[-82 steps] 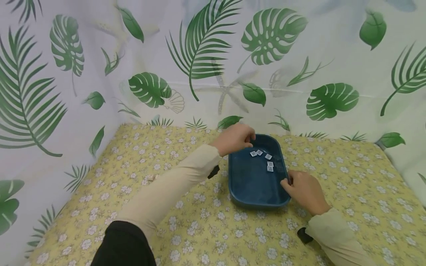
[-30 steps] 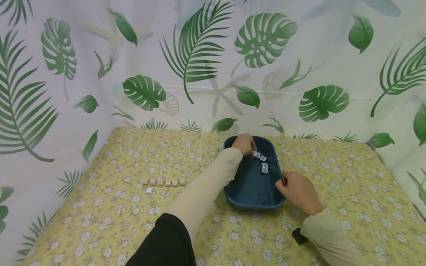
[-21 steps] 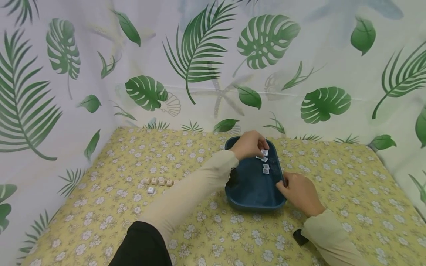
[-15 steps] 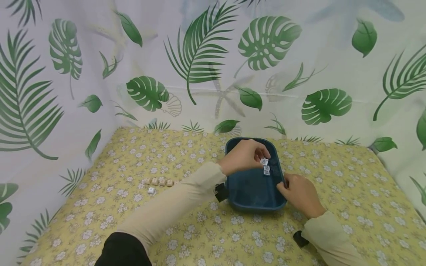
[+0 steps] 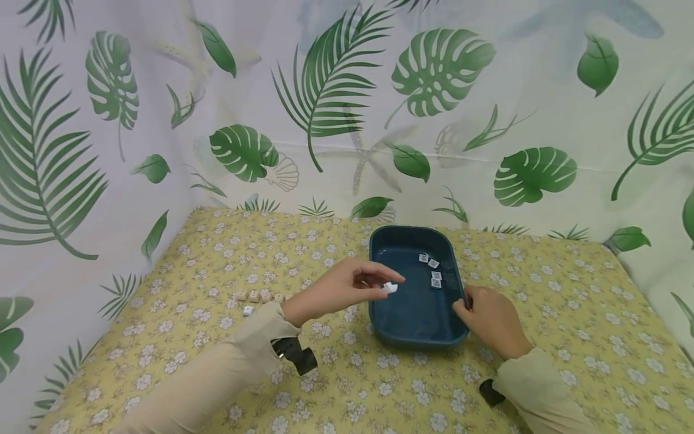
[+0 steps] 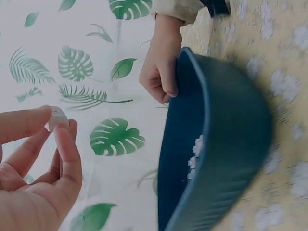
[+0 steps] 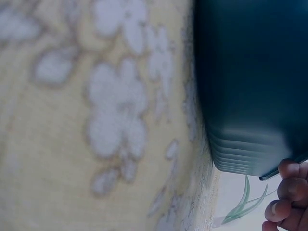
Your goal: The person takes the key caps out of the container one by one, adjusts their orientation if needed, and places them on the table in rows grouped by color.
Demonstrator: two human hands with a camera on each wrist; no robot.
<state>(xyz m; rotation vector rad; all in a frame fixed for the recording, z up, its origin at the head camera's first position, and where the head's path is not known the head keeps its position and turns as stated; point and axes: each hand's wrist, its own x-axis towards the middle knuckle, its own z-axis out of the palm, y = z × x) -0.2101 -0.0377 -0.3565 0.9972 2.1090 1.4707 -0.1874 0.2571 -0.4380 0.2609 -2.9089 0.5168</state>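
Thumb and fingers of my left hand [image 5: 347, 284] pinch a small white keycap [image 5: 389, 288] over the near-left rim of a dark blue bin [image 5: 417, 340]. In the left wrist view the keycap [image 6: 57, 118] sits between thumb and fingertips, clear of the bin. My right hand [image 5: 496, 319] grips the bin's right rim, thumb on the inner side; its curled fingers [image 7: 291, 187] show under the rim in the right wrist view. Several white keycaps [image 5: 436, 279] lie inside, toward the bin's right side and far end.
Left of the bin, a row of beige keycaps [image 5: 265, 296] lies on the yellow floral cloth [image 5: 390, 392], partly hidden by the left forearm. One white keycap [image 5: 248, 311] lies in front of that row. A leaf-print curtain [image 5: 347, 108] stands behind and at the sides.
My left hand reached into the bin, picked up a white keycap, then drew back left and nearer with it. The right hand has stayed on the rim.
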